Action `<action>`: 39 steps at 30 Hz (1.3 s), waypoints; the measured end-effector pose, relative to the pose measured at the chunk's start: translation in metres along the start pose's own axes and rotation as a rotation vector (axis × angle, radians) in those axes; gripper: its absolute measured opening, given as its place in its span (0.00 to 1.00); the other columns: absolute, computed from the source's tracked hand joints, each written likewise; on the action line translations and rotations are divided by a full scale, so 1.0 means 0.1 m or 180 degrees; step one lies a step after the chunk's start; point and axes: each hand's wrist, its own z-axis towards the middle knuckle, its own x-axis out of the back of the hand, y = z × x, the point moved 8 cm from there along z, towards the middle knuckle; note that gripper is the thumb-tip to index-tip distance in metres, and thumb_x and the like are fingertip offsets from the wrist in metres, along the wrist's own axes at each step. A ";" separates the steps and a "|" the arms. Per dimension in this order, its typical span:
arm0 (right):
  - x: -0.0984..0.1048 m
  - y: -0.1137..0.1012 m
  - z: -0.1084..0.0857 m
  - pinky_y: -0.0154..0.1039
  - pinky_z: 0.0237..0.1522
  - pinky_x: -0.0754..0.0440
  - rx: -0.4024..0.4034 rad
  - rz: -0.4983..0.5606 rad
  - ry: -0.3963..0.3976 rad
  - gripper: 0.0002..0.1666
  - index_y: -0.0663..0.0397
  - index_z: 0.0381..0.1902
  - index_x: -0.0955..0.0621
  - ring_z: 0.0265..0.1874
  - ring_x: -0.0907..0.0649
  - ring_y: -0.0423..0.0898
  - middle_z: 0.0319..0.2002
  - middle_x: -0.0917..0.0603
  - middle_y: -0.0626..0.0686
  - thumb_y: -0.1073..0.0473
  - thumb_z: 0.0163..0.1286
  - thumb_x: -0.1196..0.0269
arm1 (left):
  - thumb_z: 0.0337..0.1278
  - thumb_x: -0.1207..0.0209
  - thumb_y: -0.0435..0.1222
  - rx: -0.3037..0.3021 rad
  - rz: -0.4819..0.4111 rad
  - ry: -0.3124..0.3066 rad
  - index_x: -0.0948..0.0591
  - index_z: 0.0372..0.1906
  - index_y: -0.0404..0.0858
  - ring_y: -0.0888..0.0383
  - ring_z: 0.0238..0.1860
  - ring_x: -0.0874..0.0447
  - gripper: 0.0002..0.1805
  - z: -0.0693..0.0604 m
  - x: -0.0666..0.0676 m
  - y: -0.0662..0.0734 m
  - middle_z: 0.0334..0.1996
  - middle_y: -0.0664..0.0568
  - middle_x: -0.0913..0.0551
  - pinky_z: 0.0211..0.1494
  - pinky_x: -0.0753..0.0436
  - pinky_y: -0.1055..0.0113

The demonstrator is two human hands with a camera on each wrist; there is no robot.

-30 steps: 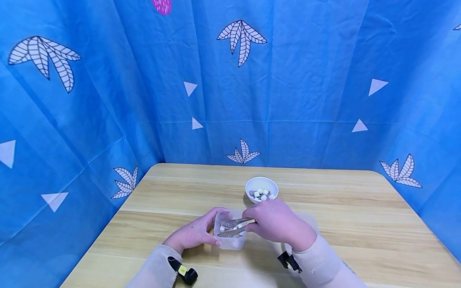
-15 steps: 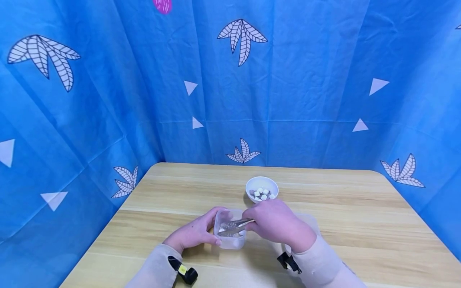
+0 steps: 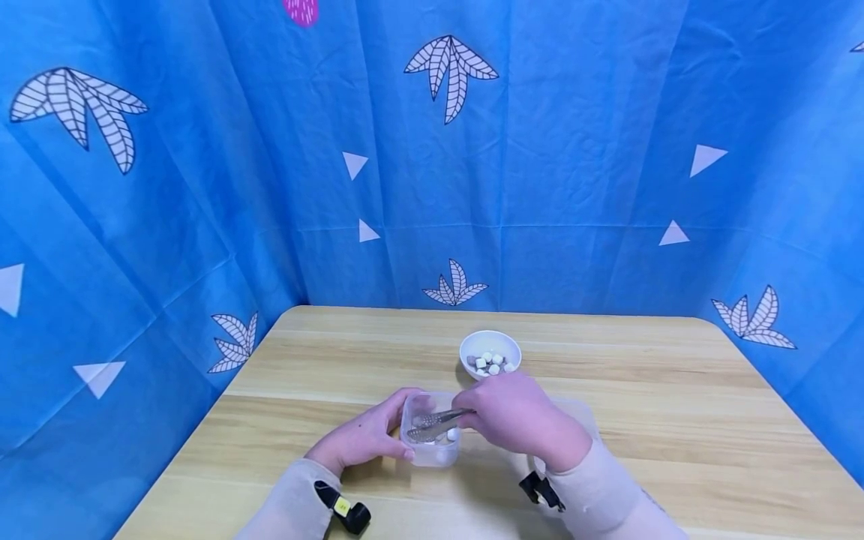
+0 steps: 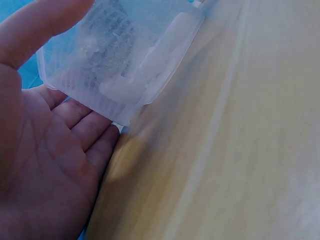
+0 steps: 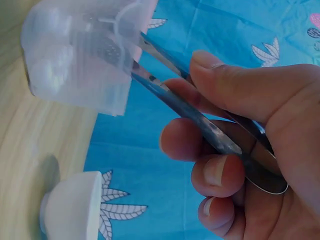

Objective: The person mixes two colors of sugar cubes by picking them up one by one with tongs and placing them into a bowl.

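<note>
Tongs (image 3: 432,432) of silver metal, w/ flat dotted tips, reach into a small square tub (image 3: 432,457) of clear plastic. Vs. 1 s ago, the tips are much closer together; half a sec. back they're about midway. White pieces (image 3: 451,434) show at the tub's right side, beside the lower tip. That prob. means a pinch on the contents; whether anything's caught btwn the tips, can't tell. Tub, hands & round white bowl (image 3: 490,343) look unmoved.

Right hand (image 3: 516,416) grips the tongs, fingers curled round them; left hand (image 3: 367,435) holds the tub btwn thumb & fingers, thumb at the near corner.

Head cam alone looks down into both vessels: white cubes (image 3: 494,360), w/ some greyish bits, sit in the bowl, well apart from the tips. R. wrist cam gets only the bowl's outside, but shows the tongs' bent end against the palm, thumb on one arm, & a gap btwn the arms. L. wrist cam shows the palm & fingertips at the tub's edge, contents blurred thru the wall. Pale translucent item (image 3: 578,411) under the right forearm: mostly hidden, can't ID.
</note>
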 end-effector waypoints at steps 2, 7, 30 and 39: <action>0.05 0.02 -0.02 0.34 0.19 0.31 -0.0024 0.0083 0.0014 0.05 0.33 0.29 0.15 0.18 0.29 0.33 0.22 0.23 0.32 0.49 0.65 0.29 | 0.50 0.29 0.40 -0.0030 0.0011 -0.0014 0.41 0.75 0.50 0.57 0.71 0.33 0.48 0.01 0.00 0.00 0.70 0.56 0.29 0.73 0.41 0.69; 0.20 0.11 -0.06 0.35 0.23 0.26 -0.0078 0.0213 0.0090 0.01 0.34 0.36 0.12 0.22 0.26 0.31 0.27 0.19 0.31 0.50 0.67 0.31 | 0.50 0.29 0.40 -0.0108 -0.0020 -0.0024 0.40 0.75 0.51 0.56 0.71 0.34 0.47 0.01 -0.01 0.01 0.69 0.57 0.29 0.74 0.42 0.67; 0.59 0.91 -0.40 0.50 0.42 0.15 -0.0678 0.0161 0.0534 0.10 0.43 0.48 0.12 0.40 0.12 0.45 0.42 0.11 0.42 0.54 0.70 0.32 | 0.50 0.28 0.37 -0.0036 -0.0184 0.0025 0.40 0.74 0.48 0.52 0.73 0.37 0.47 0.00 0.00 -0.02 0.70 0.50 0.31 0.73 0.41 0.70; 0.55 1.21 -0.50 0.55 0.41 0.16 -0.1005 0.0068 0.0376 0.11 0.46 0.49 0.12 0.41 0.12 0.51 0.42 0.11 0.46 0.55 0.71 0.34 | 0.51 0.28 0.39 0.0050 -0.0074 0.0060 0.39 0.74 0.52 0.54 0.72 0.37 0.46 -0.01 0.01 -0.02 0.71 0.54 0.32 0.73 0.42 0.68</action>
